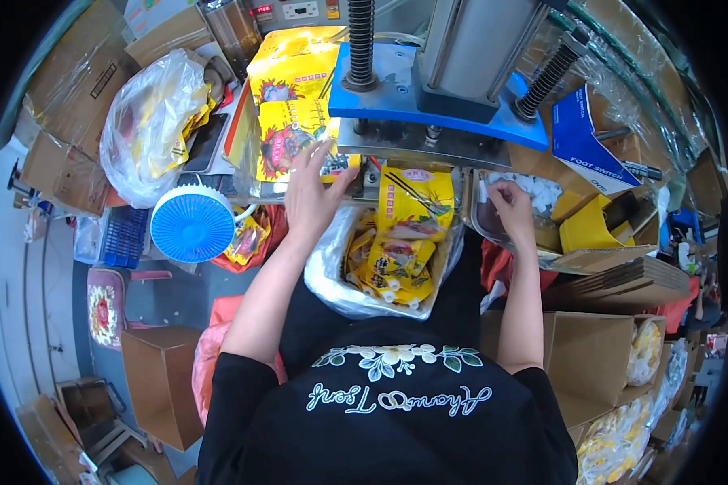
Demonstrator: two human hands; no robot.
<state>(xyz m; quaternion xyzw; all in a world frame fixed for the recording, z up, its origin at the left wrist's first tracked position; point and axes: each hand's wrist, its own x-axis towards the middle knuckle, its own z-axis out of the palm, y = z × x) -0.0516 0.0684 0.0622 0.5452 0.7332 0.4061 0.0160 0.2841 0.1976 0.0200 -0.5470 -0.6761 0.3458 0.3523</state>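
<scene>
My left hand [311,194] is spread with its fingers apart at the near edge of a stack of yellow printed pouches [287,137], beside the press. My right hand [511,212] is pinched over a shallow tray [487,217] of small whitish plastic pieces [534,192]; a small white piece [483,191] shows at its fingertips. Between my hands a yellow pouch [416,194] lies in front of the press [429,113], its lower end over a lined box [332,283]. In that box are several yellow pouches [400,267] with white spouts.
A blue fan [192,224] stands left of my left forearm, near a clear plastic bag [150,121] holding yellow packets. Right of the tray are a blue carton [586,141] and flattened cardboard [623,287]. Open cardboard boxes [163,388] stand on both sides of me.
</scene>
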